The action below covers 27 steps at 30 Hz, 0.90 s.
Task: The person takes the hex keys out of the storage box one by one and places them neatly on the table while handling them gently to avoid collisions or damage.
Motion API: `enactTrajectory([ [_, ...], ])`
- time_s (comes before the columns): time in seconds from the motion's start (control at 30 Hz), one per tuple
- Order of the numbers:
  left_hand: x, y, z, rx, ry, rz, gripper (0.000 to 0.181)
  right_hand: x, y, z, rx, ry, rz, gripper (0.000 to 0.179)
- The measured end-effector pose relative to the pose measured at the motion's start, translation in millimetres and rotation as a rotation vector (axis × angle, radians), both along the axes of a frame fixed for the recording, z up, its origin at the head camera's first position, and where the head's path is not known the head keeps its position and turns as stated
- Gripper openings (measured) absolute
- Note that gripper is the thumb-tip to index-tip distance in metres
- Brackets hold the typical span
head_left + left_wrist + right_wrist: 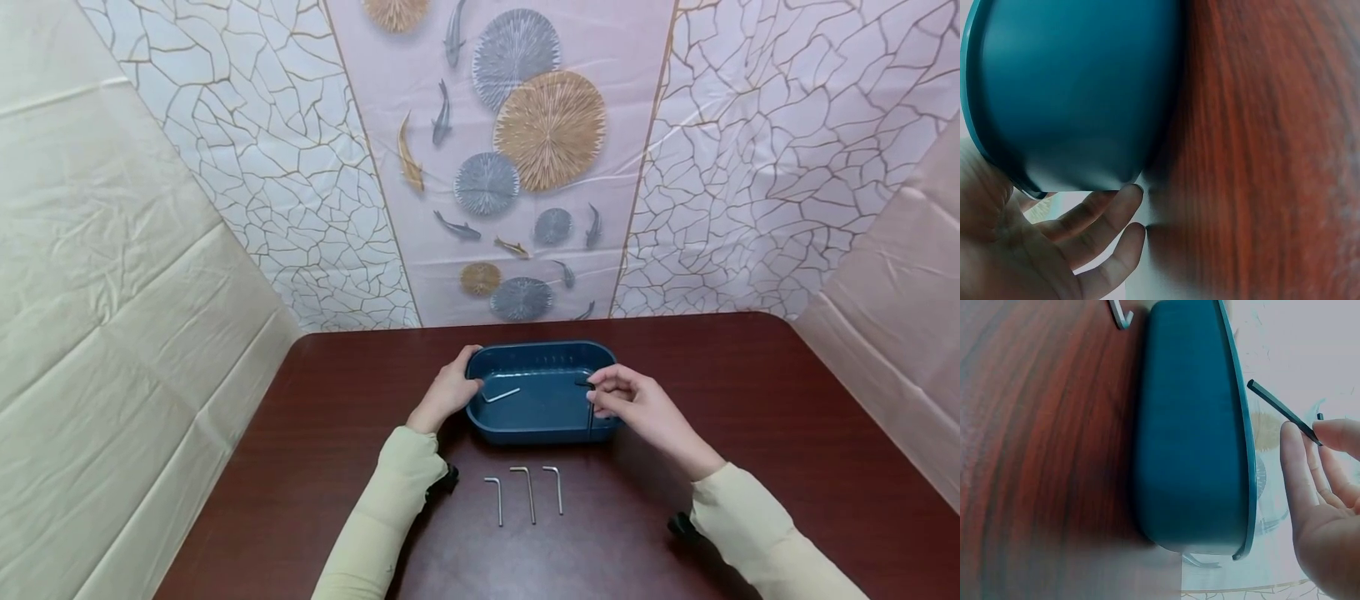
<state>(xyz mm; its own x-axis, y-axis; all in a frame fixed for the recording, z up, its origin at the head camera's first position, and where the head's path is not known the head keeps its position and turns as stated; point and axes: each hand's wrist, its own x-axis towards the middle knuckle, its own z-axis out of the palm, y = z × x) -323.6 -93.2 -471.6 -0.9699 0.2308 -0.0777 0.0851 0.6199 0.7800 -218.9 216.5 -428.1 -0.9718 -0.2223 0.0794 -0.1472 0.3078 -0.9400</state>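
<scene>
A blue oval basin (pixel 543 350) stands on the table, and inside it at the left lies a silver hex key (pixel 502 395). My left hand (pixel 448 387) grips the basin's left end, thumb over the rim and fingers along the outer wall (pixel 1079 94). Above the basin's right side, my right hand (pixel 632 402) pinches a black hex key (pixel 1282 409) near its bend between thumb and fingers. In the head view its long arm points down across the basin's front wall. Three metal hex keys, a left one (pixel 499 502), a middle one (pixel 529 496) and a right one (pixel 557 490), lie in a row before the basin.
The dark red wooden table (pixel 337 417) reaches back to a patterned cloth backdrop (pixel 525 208). Pale cloth panels flank it on both sides. Each wrist carries a black device, one showing under the left sleeve (pixel 401 467) and one by the right sleeve (pixel 750 517).
</scene>
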Motion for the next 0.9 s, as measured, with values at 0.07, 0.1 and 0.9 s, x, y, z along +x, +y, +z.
enactTrajectory([
  [0.07, 0.2, 0.2, 0.3, -0.004, 0.002, -0.003, 0.057, 3.3, -0.2, -0.7, 0.001, -0.002, 0.005, 0.029],
  [0.1, 0.2, 0.3, 0.3, -0.007, 0.004, -0.004, 0.057, 4.9, -0.4, -1.1, 0.001, -0.003, 0.009, 0.029],
  [0.9, 2.6, 1.7, 2.7, -0.015, -0.012, 0.008, 0.056, 32.2, -13.6, -23.6, -0.040, -0.108, 0.174, 0.027],
])
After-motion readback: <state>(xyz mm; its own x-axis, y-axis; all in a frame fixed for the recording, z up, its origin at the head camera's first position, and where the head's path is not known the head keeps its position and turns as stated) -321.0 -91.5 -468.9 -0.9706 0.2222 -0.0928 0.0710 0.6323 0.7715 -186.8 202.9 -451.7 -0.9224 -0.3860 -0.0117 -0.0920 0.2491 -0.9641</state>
